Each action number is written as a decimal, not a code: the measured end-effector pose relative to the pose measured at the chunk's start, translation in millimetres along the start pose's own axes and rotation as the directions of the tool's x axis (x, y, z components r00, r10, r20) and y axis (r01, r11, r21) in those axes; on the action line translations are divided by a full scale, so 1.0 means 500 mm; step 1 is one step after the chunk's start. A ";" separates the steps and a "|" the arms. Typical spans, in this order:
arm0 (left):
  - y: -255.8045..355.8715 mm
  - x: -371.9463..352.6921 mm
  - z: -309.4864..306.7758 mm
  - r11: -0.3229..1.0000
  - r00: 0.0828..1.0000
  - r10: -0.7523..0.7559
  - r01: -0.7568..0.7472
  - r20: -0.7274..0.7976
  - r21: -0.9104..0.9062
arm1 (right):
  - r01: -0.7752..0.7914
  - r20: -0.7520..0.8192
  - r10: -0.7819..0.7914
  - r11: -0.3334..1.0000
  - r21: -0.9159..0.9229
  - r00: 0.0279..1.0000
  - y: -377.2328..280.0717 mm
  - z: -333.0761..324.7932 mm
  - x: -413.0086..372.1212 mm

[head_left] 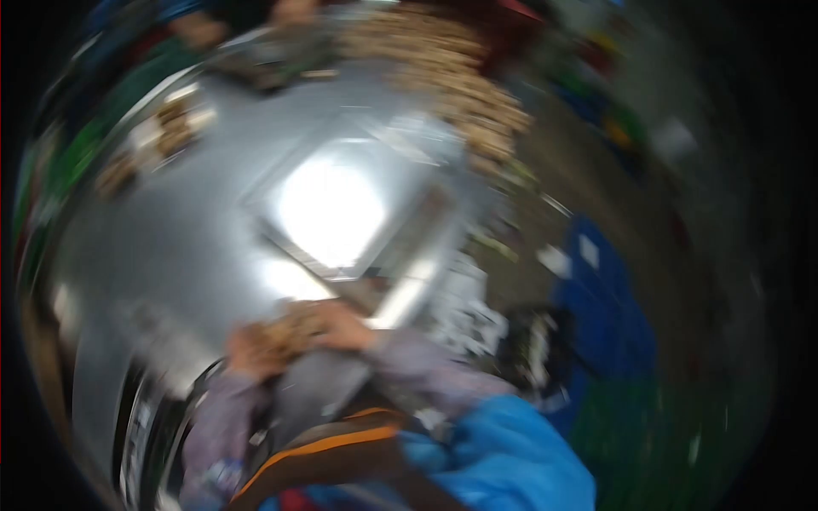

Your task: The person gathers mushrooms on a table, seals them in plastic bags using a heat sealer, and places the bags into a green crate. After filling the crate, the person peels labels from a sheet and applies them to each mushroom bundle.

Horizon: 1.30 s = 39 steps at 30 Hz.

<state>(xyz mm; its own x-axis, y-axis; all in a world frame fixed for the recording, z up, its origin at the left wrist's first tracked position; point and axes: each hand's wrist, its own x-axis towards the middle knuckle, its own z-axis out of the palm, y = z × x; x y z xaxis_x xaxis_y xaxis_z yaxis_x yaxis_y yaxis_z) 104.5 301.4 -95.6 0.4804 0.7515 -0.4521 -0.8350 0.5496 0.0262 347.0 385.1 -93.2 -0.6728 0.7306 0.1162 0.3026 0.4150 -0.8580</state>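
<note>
A small cluster of brown, knobbly pieces point(291, 330) is held between my two hands near the front edge of the metal table point(196, 247). My left hand point(248, 353) closes on its left side, and from the right my right hand point(342, 326) grips it. Motion blur hides the single fingers and the exact kind of the pieces. Just beyond my right hand, a square framed panel or opening point(396, 243) in the tabletop reflects strong light.
Similar brown pieces form a large pile point(434, 64) at the far side; a few more point(173, 128) lie far left. Another person's hands point(200, 30) are at the far edge. On the floor to the right are white scraps point(464, 307) and a blue sheet or bag point(609, 307).
</note>
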 end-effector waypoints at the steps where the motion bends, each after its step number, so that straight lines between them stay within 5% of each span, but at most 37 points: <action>1: -0.023 0.004 0.114 0.979 0.949 0.056 0.008 -0.309 0.202 | 0.066 -0.034 -0.064 0.994 0.089 0.997 0.029 0.022 -0.005; 2: -0.001 0.017 0.058 0.784 0.949 0.226 -0.042 -0.222 0.619 | -0.195 0.022 0.195 0.981 -0.027 0.981 0.000 0.006 0.003; 3: 0.019 0.024 0.003 0.244 0.911 0.394 0.025 -0.122 0.970 | -0.267 -0.007 0.268 0.961 -0.065 0.964 -0.034 -0.013 0.002; 4: 0.039 0.028 -0.051 -0.201 0.841 0.541 0.155 -0.022 0.967 | -0.308 -0.059 0.305 0.950 -0.047 0.950 -0.015 -0.011 -0.004; 6: 0.038 0.007 -0.003 -0.371 0.812 0.584 0.241 0.023 0.897 | -0.307 -0.057 0.305 0.950 -0.047 0.951 0.008 0.015 0.005; 10: 0.006 -0.034 0.041 -0.404 0.819 0.569 0.198 0.075 0.893 | -0.358 -0.066 0.354 0.931 -0.071 0.933 -0.048 0.002 -0.027; 12: -0.035 -0.082 0.123 -0.150 0.795 0.585 -0.086 0.159 0.985 | -0.326 -0.107 0.325 0.945 0.008 0.940 -0.127 -0.034 -0.041; 15: -0.045 -0.166 0.203 0.122 0.792 0.602 -0.217 0.102 0.969 | -0.131 0.008 0.131 0.991 -0.016 0.991 -0.228 -0.081 -0.007; 18: -0.006 -0.290 0.274 0.148 0.718 0.690 -0.261 0.089 0.954 | -0.043 0.258 0.013 0.993 0.112 0.966 -0.320 -0.080 0.080; 19: 0.035 -0.336 0.224 -0.206 0.592 0.779 -0.066 0.204 0.976 | -0.068 0.374 0.000 0.983 0.168 0.928 -0.350 -0.081 0.111; 22: 0.086 -0.502 0.245 -0.365 0.453 0.835 0.029 0.313 0.930 | -0.271 0.597 0.053 0.921 0.281 0.800 -0.513 -0.028 0.211; 25: 0.177 -0.643 0.178 -0.332 0.334 0.899 0.100 0.283 0.938 | -0.320 0.697 0.054 0.912 0.257 0.715 -0.588 0.121 0.322; 27: 0.228 -0.725 0.136 -0.374 0.315 0.894 0.133 0.318 0.918 | -0.336 0.752 0.027 0.905 0.261 0.658 -0.623 0.212 0.383; 30: 0.298 -0.825 0.071 -0.265 0.289 0.937 0.212 0.199 0.941 | -0.399 0.801 -0.014 0.862 0.313 0.598 -0.655 0.356 0.456; 34: 0.350 -0.865 -0.043 -0.278 0.243 0.948 0.327 0.204 0.903 | -0.302 0.835 0.041 0.941 0.152 0.548 -0.642 0.490 0.531; 36: 0.354 -0.858 -0.063 -0.034 0.279 0.959 0.304 -0.055 0.952 | -0.265 0.854 0.065 0.960 0.087 0.516 -0.641 0.506 0.547; 39: 0.349 -0.866 -0.064 -0.009 0.353 0.930 0.301 -0.103 0.953 | -0.248 0.857 0.069 0.966 0.069 0.510 -0.657 0.487 0.558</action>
<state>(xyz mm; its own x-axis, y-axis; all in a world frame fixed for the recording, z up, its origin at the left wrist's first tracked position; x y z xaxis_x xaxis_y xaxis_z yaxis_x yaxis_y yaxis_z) -257.9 60.1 76.5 -0.6346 0.7387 -0.2271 0.4077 0.5697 0.7136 -104.4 320.6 99.2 -0.9009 -0.0636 -0.4293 0.4125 0.1820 -0.8926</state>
